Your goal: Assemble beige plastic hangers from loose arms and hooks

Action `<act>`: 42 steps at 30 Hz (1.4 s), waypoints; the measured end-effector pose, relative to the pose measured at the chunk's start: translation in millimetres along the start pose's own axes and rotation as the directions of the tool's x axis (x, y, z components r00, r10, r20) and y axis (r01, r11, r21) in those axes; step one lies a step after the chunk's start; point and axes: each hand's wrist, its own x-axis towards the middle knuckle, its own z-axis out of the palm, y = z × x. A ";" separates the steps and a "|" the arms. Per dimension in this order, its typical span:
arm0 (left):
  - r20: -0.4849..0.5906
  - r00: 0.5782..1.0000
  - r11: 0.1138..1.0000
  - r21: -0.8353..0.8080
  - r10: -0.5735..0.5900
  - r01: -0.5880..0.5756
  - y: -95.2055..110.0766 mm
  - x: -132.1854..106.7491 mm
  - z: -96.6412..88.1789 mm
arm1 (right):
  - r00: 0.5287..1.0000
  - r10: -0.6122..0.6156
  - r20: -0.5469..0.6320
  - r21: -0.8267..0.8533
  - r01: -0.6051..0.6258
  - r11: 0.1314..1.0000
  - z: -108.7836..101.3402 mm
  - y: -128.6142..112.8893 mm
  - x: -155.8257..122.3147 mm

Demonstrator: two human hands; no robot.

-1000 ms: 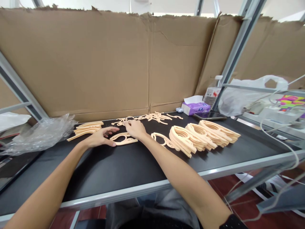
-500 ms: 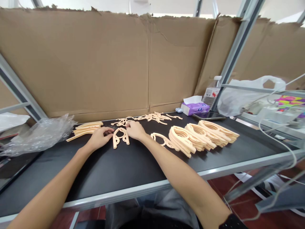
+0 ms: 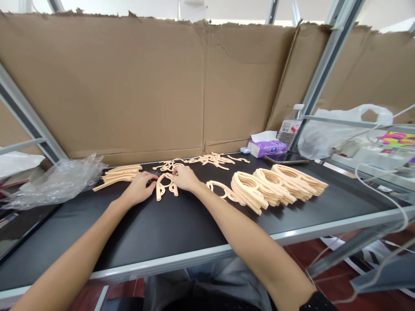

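A cream plastic folding hanger (image 3: 158, 191) lies on the black tabletop between my hands, its two arms pointing toward me. My left hand (image 3: 140, 188) is curled at its left side, fingertips and thumb against the upper left arm. On the other side, my right hand (image 3: 186, 178) pinches the top right of the hanger; its fingertips are partly hidden. Just behind my hands lies a loose heap of thin curved cream hook pieces (image 3: 210, 160). Left of my left hand is a stack of cream hanger arms (image 3: 119, 174).
Stacked folding hangers (image 3: 248, 190) fan out to the right, with a single one (image 3: 218, 188) nearest my right forearm. Behind them are a purple tissue pack (image 3: 267, 148), a phone (image 3: 287, 158) and a bottle (image 3: 289, 127). Clear plastic wrap (image 3: 61, 179) lies left; a cardboard wall (image 3: 129, 86) closes the back.
My left hand has come in closer against the hanger's left arm. My right hand stays at the top right, turned slightly. The whole view has shifted a little.
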 end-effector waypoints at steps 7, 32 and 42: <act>0.020 1.000 1.000 -0.015 -0.021 0.021 -0.6 -0.7 2.8 | 0.998 -0.059 -0.027 -0.204 0.053 0.977 -2.8 -4.4 -6.9; 0.038 0.999 0.999 -0.035 -0.029 0.031 0.0 0.3 0.8 | 0.986 -0.153 -0.067 -0.291 0.127 0.948 9.7 2.7 -5.9; 0.048 0.998 0.995 -0.088 -0.039 0.043 6.3 1.7 -4.5 | 0.990 -0.114 -0.089 -0.342 0.077 0.937 8.3 -9.2 -10.0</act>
